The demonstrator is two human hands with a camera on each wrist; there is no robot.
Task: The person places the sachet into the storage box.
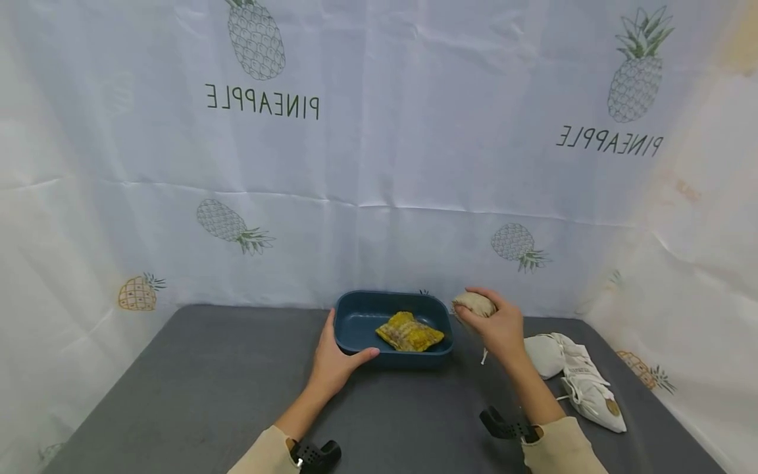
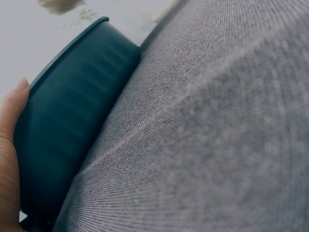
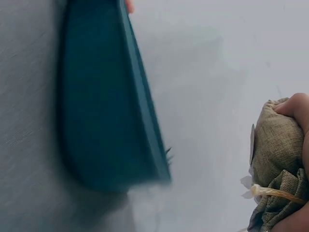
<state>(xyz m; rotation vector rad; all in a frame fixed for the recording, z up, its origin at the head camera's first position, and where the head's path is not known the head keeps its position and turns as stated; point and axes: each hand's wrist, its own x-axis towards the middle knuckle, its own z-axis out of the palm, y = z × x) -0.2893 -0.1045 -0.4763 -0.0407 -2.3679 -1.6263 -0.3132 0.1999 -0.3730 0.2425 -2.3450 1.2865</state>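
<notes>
A dark blue rectangular tub (image 1: 355, 315) stands on the grey table with a yellow cloth pouch (image 1: 410, 332) lying inside. My left hand (image 1: 337, 359) grips the tub's near left corner, thumb along the front wall; the left wrist view shows the tub (image 2: 67, 140) against my palm (image 2: 7, 145). My right hand (image 1: 497, 326) holds a small beige burlap sachet (image 1: 475, 303) in the air just right of the tub. In the right wrist view the burlap sachet (image 3: 275, 164) with its drawstring sits in my fingers (image 3: 294, 106), beside the tub (image 3: 106, 111).
Two white drawstring pouches (image 1: 577, 378) lie on the table to the right of my right forearm. A white pineapple-print curtain (image 1: 379, 164) closes off the back and both sides. The grey table (image 1: 195, 388) stretches bare to the left and front.
</notes>
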